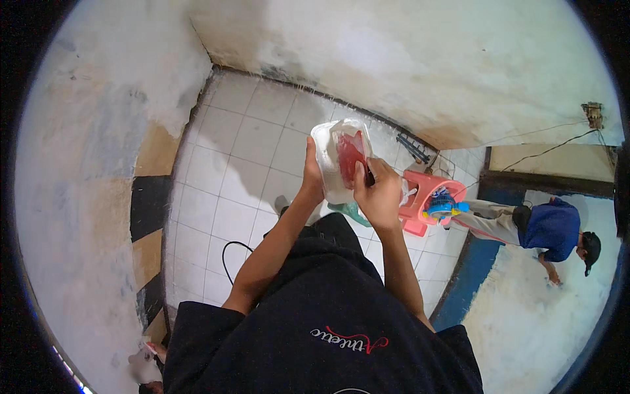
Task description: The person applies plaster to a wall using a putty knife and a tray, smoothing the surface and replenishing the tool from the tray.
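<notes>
My left hand [314,172] is closed on the left rim of a white tray [323,141], which has white smears inside. In my right hand [379,196] is a red scraper [349,156], its wide flat blade lying over the tray and streaked with white. The fingers of that hand wrap round the scraper's dark handle, which they mostly hide. Both hands are in front of my body, above the tiled floor.
To the right stands a pink plastic stool [420,197] with a small blue fan [445,209] on it. A person in a blue shirt [552,228] reaches to the right wall. Dark rods [413,148] lie near the far wall. Another person's hand [156,350] shows at lower left.
</notes>
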{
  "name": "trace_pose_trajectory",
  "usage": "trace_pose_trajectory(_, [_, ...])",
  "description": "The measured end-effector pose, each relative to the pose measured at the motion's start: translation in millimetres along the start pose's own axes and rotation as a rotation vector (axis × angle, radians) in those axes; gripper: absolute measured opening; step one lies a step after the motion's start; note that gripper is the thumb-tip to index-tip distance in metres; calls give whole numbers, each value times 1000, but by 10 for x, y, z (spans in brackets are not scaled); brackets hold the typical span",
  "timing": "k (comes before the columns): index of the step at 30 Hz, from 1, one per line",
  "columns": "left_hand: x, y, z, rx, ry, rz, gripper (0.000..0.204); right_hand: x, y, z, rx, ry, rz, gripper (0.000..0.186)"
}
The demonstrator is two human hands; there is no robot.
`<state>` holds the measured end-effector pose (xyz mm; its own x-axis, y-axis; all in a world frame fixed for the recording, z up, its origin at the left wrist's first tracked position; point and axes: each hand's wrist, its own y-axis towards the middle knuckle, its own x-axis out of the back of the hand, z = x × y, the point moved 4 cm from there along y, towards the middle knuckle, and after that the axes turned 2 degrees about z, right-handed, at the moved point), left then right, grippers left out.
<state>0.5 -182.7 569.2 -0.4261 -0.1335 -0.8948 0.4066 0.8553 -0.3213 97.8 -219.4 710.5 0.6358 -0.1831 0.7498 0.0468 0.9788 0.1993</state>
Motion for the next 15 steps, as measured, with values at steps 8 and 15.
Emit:
trace_pose_trajectory(8, [213,141,-217,4,-28,41,81,-308,283,-27,-44,68,65,12])
trace_pose_trajectory(15, [94,444,-576,-128,59,-49,80,-405,766,-38,117,98,17,7])
